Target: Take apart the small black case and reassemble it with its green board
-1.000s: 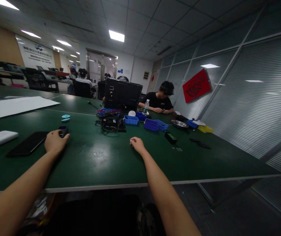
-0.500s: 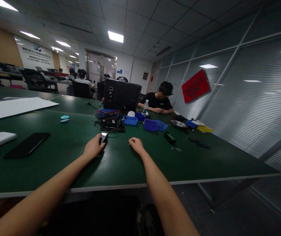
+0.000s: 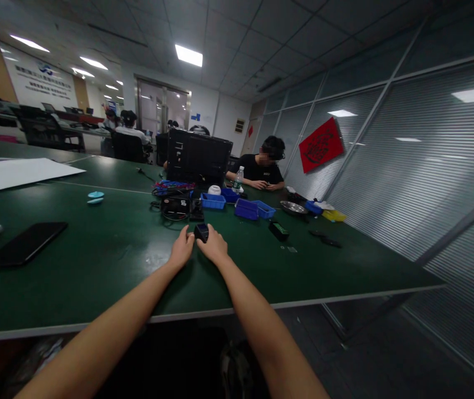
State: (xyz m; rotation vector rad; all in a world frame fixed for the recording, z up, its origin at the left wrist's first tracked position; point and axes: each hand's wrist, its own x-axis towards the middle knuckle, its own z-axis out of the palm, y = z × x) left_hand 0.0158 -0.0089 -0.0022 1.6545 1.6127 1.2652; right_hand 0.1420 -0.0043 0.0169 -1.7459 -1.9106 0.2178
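A small black device with a dark screen (image 3: pixel 201 233) is tilted up just above the green table, near its middle. My right hand (image 3: pixel 215 248) is closed around its right side, thumb along the edge. My left hand (image 3: pixel 182 249) is close on the device's left, thumb and forefinger apart. Its thumb tip is at the device's edge, and I cannot tell whether they touch. Behind my hands lie a black box-like adapter with cables (image 3: pixel 174 206) and a small black stand-like piece (image 3: pixel 196 210).
The green table (image 3: pixel 108 282) bears a black flat slab (image 3: pixel 23 244), blue trays (image 3: pixel 212 201), a white ball (image 3: pixel 214 190), a water bottle (image 3: pixel 239 177), a black-and-green box (image 3: pixel 278 230) and a metal dish (image 3: pixel 293 208). A monitor's back (image 3: pixel 199 158) stands behind; a person (image 3: pixel 264 166) sits opposite.
The device has moved from my left hand into my right hand, and its screen has gone from bright to dark. My hands have come together. The view has shifted slightly to the right.
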